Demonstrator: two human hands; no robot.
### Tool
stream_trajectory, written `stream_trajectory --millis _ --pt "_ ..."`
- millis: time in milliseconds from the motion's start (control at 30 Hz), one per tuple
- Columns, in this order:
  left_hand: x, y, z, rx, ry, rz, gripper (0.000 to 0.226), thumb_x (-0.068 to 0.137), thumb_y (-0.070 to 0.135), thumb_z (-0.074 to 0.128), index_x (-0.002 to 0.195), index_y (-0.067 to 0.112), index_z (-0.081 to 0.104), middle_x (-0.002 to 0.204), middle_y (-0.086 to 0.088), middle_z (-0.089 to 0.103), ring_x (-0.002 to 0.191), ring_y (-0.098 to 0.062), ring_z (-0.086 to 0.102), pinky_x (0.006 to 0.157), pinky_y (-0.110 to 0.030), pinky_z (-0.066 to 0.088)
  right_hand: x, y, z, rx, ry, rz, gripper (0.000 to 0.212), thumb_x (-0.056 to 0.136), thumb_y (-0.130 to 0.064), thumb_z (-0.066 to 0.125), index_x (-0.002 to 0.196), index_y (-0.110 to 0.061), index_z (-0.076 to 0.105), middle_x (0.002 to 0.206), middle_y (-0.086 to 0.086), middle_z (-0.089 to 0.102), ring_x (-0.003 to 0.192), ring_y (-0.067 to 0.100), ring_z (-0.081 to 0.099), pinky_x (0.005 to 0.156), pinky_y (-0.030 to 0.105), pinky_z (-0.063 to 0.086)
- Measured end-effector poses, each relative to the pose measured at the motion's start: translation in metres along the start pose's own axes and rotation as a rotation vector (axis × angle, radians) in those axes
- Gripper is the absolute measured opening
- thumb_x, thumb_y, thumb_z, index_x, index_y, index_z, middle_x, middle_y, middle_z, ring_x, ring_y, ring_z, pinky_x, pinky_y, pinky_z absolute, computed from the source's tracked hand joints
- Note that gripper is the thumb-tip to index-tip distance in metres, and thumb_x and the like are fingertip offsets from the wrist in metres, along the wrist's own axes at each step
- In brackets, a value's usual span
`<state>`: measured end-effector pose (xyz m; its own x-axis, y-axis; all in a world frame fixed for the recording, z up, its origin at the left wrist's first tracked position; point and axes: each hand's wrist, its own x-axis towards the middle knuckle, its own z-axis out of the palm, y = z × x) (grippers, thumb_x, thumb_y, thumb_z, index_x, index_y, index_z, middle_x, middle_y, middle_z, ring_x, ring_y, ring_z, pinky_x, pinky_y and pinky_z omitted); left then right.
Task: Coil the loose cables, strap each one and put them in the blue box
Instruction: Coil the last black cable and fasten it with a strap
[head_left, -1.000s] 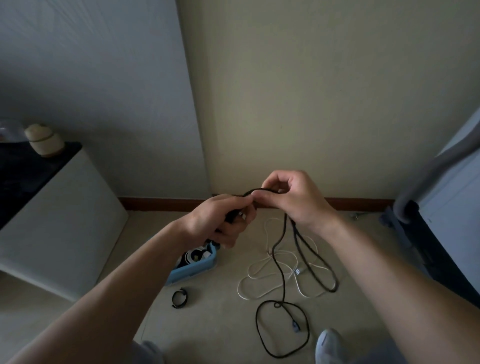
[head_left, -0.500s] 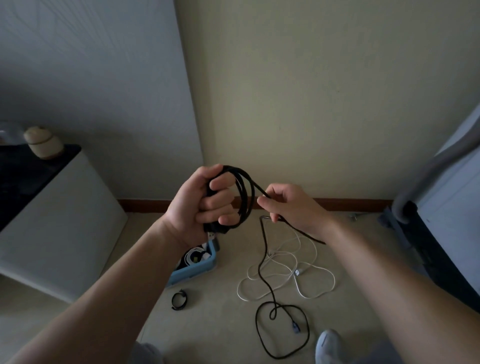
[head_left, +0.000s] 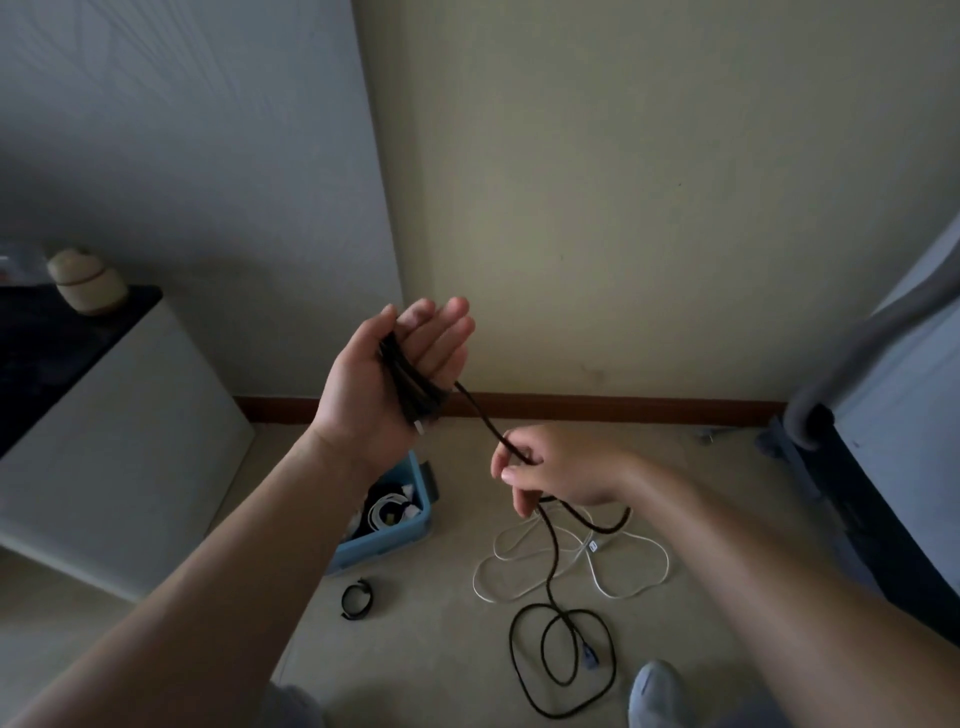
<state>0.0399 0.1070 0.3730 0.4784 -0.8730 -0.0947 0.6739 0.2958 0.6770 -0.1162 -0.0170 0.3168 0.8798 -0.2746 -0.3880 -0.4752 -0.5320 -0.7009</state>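
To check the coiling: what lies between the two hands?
In the head view, one stretch of the black cable spans it, from the left hand, which carries the coiled part, down to the right hand, which pinches it.

A single wide-angle view worn on the head looks forward and steeply down from close behind the raised left hand (head_left: 395, 374) and the lower right hand (head_left: 561, 467), facing the grey-and-cream wall corner (head_left: 382, 208) beyond them and the pale beige floor (head_left: 441, 649) beneath them.

Matt black braided cable (head_left: 550, 551), smooth blue plastic box (head_left: 387, 543), glossy white cable (head_left: 631, 571)
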Motion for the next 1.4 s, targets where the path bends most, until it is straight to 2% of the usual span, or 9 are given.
stream_trajectory --millis 167,333,467,633,767,867,1000,1267,1400 --pt "0.009 -0.005 -0.006 0.155 0.188 0.158 0.029 0.108 0.030 0.037 0.119 0.011 0.056 0.127 -0.003 0.069 0.110 -0.032 0.069 0.105 -0.046 0.047 -0.007 -0.023 0.007 0.027 -0.102 -0.061 0.022 0.102 -0.033 0.052 0.121 -0.025 0.061 0.080 -0.007 0.076 0.086 0.009 0.072 0.096 0.041 0.053" --pt "0.008 -0.013 -0.005 0.447 0.280 0.300 0.022 0.107 0.027 0.043 0.116 0.013 0.058 0.121 0.003 0.071 0.101 -0.026 0.073 0.098 -0.041 0.052 -0.010 -0.027 0.007 0.195 -0.159 -0.066 0.010 0.099 -0.032 0.060 0.102 -0.023 0.064 0.073 -0.004 0.073 0.078 0.015 0.072 0.095 0.039 0.055" --pt "0.009 -0.023 -0.012 0.840 0.202 0.329 0.021 0.108 0.024 0.039 0.113 0.013 0.056 0.109 -0.008 0.072 0.096 -0.025 0.073 0.082 -0.030 0.056 -0.017 -0.030 -0.004 0.241 -0.103 -0.107 0.008 0.097 -0.017 0.063 0.090 -0.016 0.067 0.066 0.000 0.072 0.069 0.018 0.069 0.071 0.020 0.052" --pt "0.006 -0.034 -0.015 1.336 0.009 0.036 0.028 0.105 0.032 0.045 0.101 0.008 0.059 0.074 -0.010 0.072 0.051 -0.021 0.062 0.049 -0.034 0.052 -0.022 -0.029 -0.009 0.173 0.178 -0.223 0.012 0.089 -0.014 0.070 0.079 -0.020 0.073 0.060 0.002 0.068 0.054 0.013 0.063 0.057 0.025 0.049" --pt "0.000 -0.032 -0.008 1.246 -0.207 -0.286 0.038 0.107 0.034 0.039 0.082 0.008 0.050 0.052 -0.004 0.044 0.042 -0.015 0.034 0.044 -0.026 0.029 -0.021 -0.024 -0.006 -0.213 0.441 -0.228 0.007 0.075 -0.028 0.070 0.078 -0.034 0.069 0.063 -0.013 0.063 0.059 0.004 0.056 0.059 0.026 0.044" --pt "-0.003 -0.022 -0.005 1.150 -0.328 -0.446 0.035 0.101 0.034 0.052 0.081 0.005 0.055 0.059 -0.005 0.032 0.048 -0.014 0.027 0.043 -0.023 0.025 -0.016 -0.018 -0.007 -0.284 0.435 -0.268 0.014 0.072 -0.028 0.073 0.077 -0.031 0.060 0.075 -0.011 0.061 0.070 0.009 0.056 0.061 0.032 0.045" --pt "-0.003 -0.015 -0.006 1.468 -0.347 -0.356 0.039 0.092 0.036 0.068 0.081 0.000 0.059 0.062 -0.012 0.046 0.046 -0.016 0.039 0.046 -0.021 0.038 -0.010 -0.006 -0.011 -0.490 0.318 -0.134 0.025 0.070 -0.023 0.073 0.074 -0.027 0.049 0.080 -0.010 0.049 0.077 0.016 0.054 0.063 0.034 0.043" --pt "0.008 -0.011 -0.026 1.581 -0.169 -0.360 0.039 0.093 0.048 0.062 0.077 0.013 0.061 0.063 -0.005 0.051 0.051 -0.019 0.043 0.050 -0.027 0.039 -0.014 0.006 -0.035 0.424 0.149 -0.114 0.022 0.081 -0.022 0.079 0.091 -0.017 0.061 0.072 -0.004 0.052 0.052 0.005 0.036 0.045 0.021 0.025" --pt "0.009 -0.009 -0.027 1.556 -0.125 -0.323 0.039 0.095 0.047 0.061 0.071 0.016 0.058 0.057 -0.002 0.049 0.046 -0.014 0.042 0.054 -0.028 0.040 -0.014 0.013 -0.039 0.654 0.015 -0.006 0.020 0.090 0.000 0.059 0.103 -0.015 0.062 0.068 -0.002 0.045 0.053 0.009 0.032 0.044 0.021 0.021"
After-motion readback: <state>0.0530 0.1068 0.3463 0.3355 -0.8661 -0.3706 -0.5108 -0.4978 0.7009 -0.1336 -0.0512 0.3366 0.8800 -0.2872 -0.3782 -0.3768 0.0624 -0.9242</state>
